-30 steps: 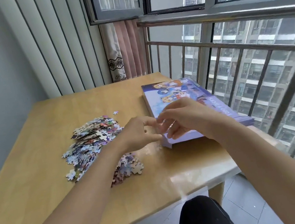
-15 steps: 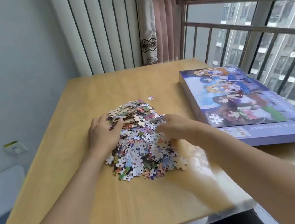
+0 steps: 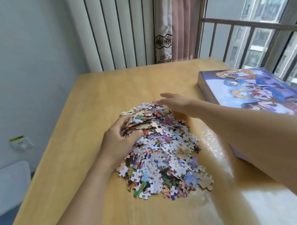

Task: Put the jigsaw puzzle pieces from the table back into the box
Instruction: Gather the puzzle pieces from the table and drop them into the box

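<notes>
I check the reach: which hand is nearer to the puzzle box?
Right. The right hand is beside the puzzle box; the left hand is beyond the puzzle pieces.

hidden, cropped and blurred parts

near corner of flat purple picture-printed puzzle box (image 3: 256,97) covered by right forearm; far right end cut by frame edge. left hand (image 3: 118,140) fingertips buried in heap of multicoloured jigsaw pieces (image 3: 162,149). right hand (image 3: 176,103) motion-blurred.
</notes>
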